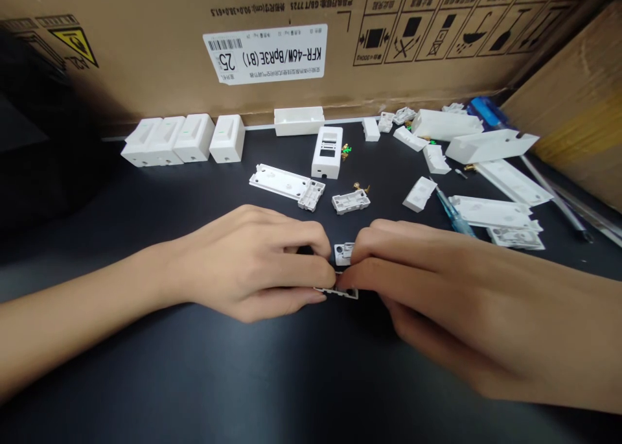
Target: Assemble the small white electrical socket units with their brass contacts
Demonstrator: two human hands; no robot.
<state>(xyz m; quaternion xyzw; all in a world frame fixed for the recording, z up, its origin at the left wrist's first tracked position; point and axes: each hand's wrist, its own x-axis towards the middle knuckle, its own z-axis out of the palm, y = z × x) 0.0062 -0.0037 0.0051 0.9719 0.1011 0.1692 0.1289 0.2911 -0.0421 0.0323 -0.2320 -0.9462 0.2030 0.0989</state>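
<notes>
My left hand (257, 262) is closed, its thumb and index finger pinching a small white plastic switch part (350, 294) low over the dark table. My right hand (432, 288) is closed too; its index fingertip reaches into that same part. What those right fingers pinch, if anything, is hidden. Just beyond, a second white plastic piece (343, 254) with a round hole shows beside the right knuckles, partly covered by them. Farther off lie a ribbed white insert (350, 201), a small brass contact (361, 188) and a white switch housing (327, 152) with openings.
White rocker switches (227, 139) line the back left. A flat white base plate (280, 181) lies before a white cover (299, 121). At right are loose white shells (490, 146), a blue-handled screwdriver (457, 216) and a metal rod (558, 198). Cardboard boxes (160, 48) wall the back and right.
</notes>
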